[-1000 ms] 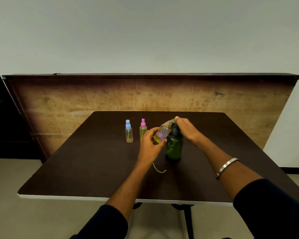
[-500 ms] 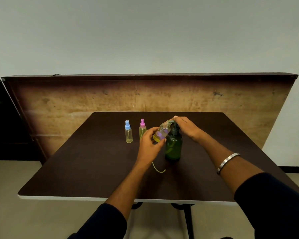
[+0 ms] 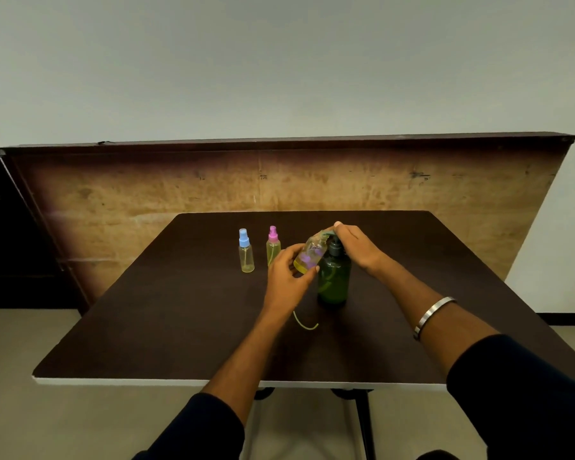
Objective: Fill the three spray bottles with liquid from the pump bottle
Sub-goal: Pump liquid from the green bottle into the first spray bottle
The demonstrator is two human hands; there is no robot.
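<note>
A dark green pump bottle [image 3: 334, 281] stands upright near the middle of the dark table [image 3: 180, 327]. My right hand [image 3: 356, 248] rests on its pump head, fingers curled over the nozzle. My left hand [image 3: 287, 277] grips a small clear spray bottle [image 3: 310, 254] without its cap, tilted with its mouth up against the nozzle; yellow liquid sits in its lower end. Two more spray bottles stand upright to the left: one with a blue cap [image 3: 245, 251] and one with a pink cap [image 3: 273, 246], both holding yellowish liquid.
A thin pale dip tube [image 3: 304, 323] lies curved on the table just in front of the pump bottle. A worn wooden panel [image 3: 279, 180] stands behind the table's far edge. The white front edge of the table [image 3: 146, 381] runs close to my forearms.
Hardly anything differs; both hands stay at the pump bottle with the tilted spray bottle at the nozzle. The view has shifted slightly.
</note>
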